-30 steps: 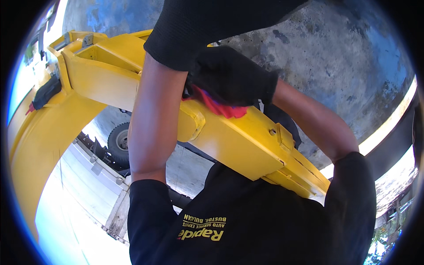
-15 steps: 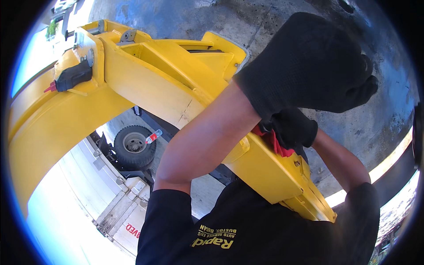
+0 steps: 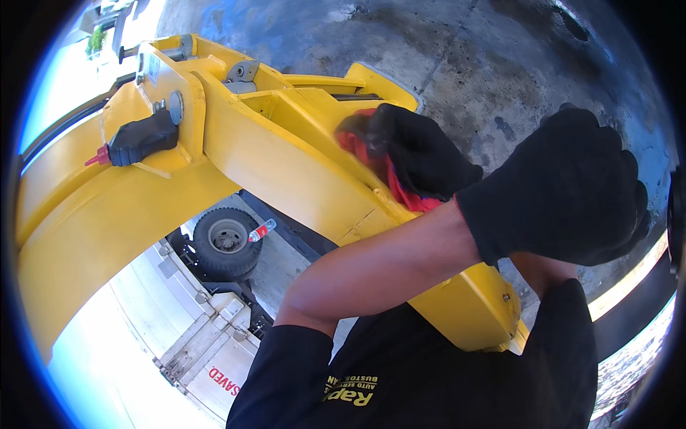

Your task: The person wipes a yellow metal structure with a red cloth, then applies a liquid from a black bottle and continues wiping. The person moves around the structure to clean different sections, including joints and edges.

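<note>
My right hand (image 3: 425,154), in a black knit glove, is closed on a red cloth (image 3: 409,194) and presses it on the upper side of a long yellow steel beam (image 3: 286,168). The cloth's far end is smeared by motion. My left arm crosses over the beam and in front of my right forearm. At its end, my left hand (image 3: 561,189), gloved in black too, is curled into a fist to the right of the beam, touching nothing that I can see. Its palm side is hidden, so I cannot tell whether anything is in it.
A black squeeze bottle (image 3: 146,137) with a red nozzle lies on the curved yellow arm (image 3: 121,214) at the left, beside a pivot pin (image 3: 176,107). Below are a truck wheel (image 3: 227,239), a clear bottle with a red label (image 3: 263,230) and a white truck body (image 3: 193,325). Stained concrete (image 3: 493,64) lies beyond.
My right hand has slid the red cloth up along the beam, away from my body. My left fist has moved right and lower in the picture. The view has shifted slightly.
</note>
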{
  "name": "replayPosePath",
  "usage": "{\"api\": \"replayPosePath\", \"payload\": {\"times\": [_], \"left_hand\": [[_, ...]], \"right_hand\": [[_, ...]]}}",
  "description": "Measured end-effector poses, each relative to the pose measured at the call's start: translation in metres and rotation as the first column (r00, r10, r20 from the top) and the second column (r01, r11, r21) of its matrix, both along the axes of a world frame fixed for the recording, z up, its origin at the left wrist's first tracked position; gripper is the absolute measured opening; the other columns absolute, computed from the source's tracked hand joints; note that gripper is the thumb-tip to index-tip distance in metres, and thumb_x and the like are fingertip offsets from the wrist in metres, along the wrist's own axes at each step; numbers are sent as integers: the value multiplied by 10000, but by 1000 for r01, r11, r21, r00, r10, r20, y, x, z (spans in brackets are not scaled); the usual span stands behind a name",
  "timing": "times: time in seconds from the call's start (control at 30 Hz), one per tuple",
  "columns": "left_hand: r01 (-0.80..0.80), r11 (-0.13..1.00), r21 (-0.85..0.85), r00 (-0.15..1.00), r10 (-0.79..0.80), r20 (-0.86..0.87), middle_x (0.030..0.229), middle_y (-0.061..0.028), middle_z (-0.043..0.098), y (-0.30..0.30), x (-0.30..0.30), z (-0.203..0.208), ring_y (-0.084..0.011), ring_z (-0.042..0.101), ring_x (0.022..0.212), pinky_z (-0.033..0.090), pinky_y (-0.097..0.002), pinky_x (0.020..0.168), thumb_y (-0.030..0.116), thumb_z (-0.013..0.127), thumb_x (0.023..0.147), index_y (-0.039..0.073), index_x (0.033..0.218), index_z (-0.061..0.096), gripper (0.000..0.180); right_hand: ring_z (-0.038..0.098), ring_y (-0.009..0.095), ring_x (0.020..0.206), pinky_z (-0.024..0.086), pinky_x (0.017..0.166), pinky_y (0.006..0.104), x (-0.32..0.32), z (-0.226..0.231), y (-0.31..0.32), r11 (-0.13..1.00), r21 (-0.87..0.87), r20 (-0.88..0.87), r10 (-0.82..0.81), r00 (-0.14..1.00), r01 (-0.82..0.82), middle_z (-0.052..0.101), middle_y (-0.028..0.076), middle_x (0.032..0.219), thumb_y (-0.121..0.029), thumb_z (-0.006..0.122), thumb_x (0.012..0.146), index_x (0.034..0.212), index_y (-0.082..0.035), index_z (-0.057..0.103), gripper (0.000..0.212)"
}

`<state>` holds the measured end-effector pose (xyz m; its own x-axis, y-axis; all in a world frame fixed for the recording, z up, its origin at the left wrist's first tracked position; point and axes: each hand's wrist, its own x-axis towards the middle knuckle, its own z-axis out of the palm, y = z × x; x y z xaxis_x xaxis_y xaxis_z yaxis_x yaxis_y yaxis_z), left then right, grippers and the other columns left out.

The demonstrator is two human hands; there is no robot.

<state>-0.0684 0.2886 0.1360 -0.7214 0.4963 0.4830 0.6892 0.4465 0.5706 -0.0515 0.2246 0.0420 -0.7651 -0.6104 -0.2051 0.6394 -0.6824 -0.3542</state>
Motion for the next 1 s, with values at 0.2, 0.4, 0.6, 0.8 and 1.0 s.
{"api": "replayPosePath", "payload": {"times": [0.2, 0.4, 0.6, 0.8, 1.0], "left_hand": [[-35, 988, 148, 985, 59, -164, 880, -139, 679, 14, -7, -19, -332, 699, 897, 559, -498, 847, 205, 729, 890, 50, 948, 743, 166], [4, 981, 195, 1000, 2, -30, 889, -103, 677, -3, -12, 3, -300, 693, 896, 535, -472, 813, 292, 734, 883, 90, 920, 743, 205], [-125, 959, 253, 992, 122, 29, 910, -67, 698, 27, 13, -10, -253, 701, 897, 532, -461, 801, 307, 745, 881, 105, 917, 747, 205], [14, 991, 131, 991, 4, -136, 815, -67, 690, 1, -16, 11, -247, 690, 813, 522, -449, 753, 320, 764, 869, 105, 886, 763, 216], [-24, 960, 278, 999, 31, -21, 814, -69, 686, 6, -5, 15, -247, 674, 779, 518, -468, 741, 314, 775, 879, 119, 848, 765, 198]], "right_hand": [[546, 178, 886, 516, 886, 351, -66, 4, -44, 838, 394, -738, 42, 674, 378, 675, 87, 963, -151, 595, 1150, 1099, -45, 645, 128], [681, 302, 935, 547, 884, 437, -75, 0, -66, 862, 371, -627, -42, 777, 346, 736, 177, 1020, -247, 589, 1146, 1100, -58, 644, 203], [694, 213, 926, 547, 877, 401, -31, -20, -24, 814, 495, -595, 63, 801, 303, 721, 129, 978, -214, 546, 1169, 1057, -80, 638, 197], [759, 391, 1064, 571, 950, 470, -115, -9, -85, 755, 536, -717, 171, 676, 378, 780, 226, 1161, -256, 633, 1137, 1180, -48, 660, 215], [710, 348, 985, 562, 931, 416, -35, -7, -32, 869, 251, -722, -126, 681, 427, 744, 201, 1052, -257, 574, 1169, 1197, -40, 699, 253]]}}
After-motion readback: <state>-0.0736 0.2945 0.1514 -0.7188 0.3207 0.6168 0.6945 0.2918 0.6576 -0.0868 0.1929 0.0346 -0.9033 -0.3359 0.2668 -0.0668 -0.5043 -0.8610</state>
